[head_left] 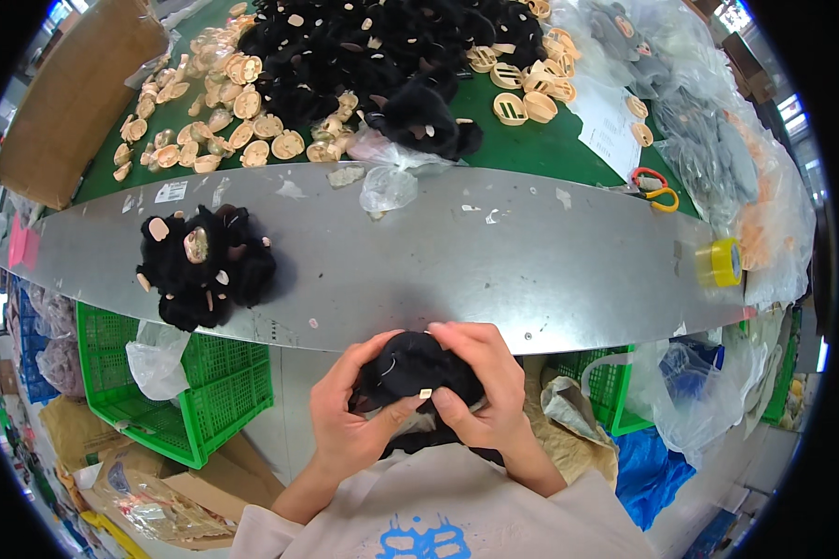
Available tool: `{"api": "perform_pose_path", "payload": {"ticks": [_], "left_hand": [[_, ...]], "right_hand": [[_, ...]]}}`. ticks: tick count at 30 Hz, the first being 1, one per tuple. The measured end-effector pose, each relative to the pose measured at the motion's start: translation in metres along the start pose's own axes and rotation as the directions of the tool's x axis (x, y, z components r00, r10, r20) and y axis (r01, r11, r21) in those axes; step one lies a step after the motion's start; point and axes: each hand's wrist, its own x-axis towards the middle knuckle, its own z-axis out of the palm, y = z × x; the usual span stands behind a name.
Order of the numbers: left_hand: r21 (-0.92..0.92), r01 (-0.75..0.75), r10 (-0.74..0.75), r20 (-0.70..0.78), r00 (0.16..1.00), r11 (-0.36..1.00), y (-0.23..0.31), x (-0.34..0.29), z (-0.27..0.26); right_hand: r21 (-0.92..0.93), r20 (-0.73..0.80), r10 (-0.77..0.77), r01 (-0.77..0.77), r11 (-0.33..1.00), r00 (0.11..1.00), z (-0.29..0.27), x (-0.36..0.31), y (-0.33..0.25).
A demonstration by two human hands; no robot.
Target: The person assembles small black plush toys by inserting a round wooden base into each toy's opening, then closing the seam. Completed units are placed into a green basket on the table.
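Between both hands, just off the near edge of the metal table, is a black plush piece (410, 368) with a small cream plastic bit (425, 394) showing on it. My left hand (352, 401) wraps its left side, with the thumb pressed near the cream bit. My right hand (488, 387) grips the other side, fingers over the top and thumb close to the same bit. The fingers partly hide the plush. To the left on the table lies a pile of similar black plush pieces (205, 265) with cream parts on them.
Behind the metal table (457, 252), a green surface (177, 191) holds a large black plush heap (364, 56) and many cream plastic shells (247, 104). Orange-and-red scissors (660, 191) and yellow tape (725, 263) lie at right. A green crate (224, 391) stands below left; plastic bags (694, 396) hang below right.
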Motion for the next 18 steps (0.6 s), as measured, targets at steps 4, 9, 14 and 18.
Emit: {"api": "perform_pose_path", "payload": {"ticks": [4,9,14,18], "left_hand": [[-0.043,-0.059,0.058,-0.033,0.998,0.997,-0.006,0.0,0.002],[0.155,-0.233,0.228,0.05,0.972,0.96,-0.004,0.002,-0.004],[0.279,-0.421,0.428,0.037,0.903,0.863,-0.007,0.001,0.0],[0.325,-0.419,0.439,0.013,0.898,0.848,-0.004,0.002,0.002]], "right_hand": [[-0.093,-0.033,-0.08,0.077,0.993,0.996,0.003,0.001,-0.004],[-0.148,0.013,-0.323,0.321,0.935,0.946,0.009,0.0,-0.003],[0.064,-0.083,-0.178,0.183,0.981,0.981,0.01,-0.009,-0.002],[0.131,-0.161,-0.032,0.054,0.99,0.986,0.008,-0.007,-0.007]]}}
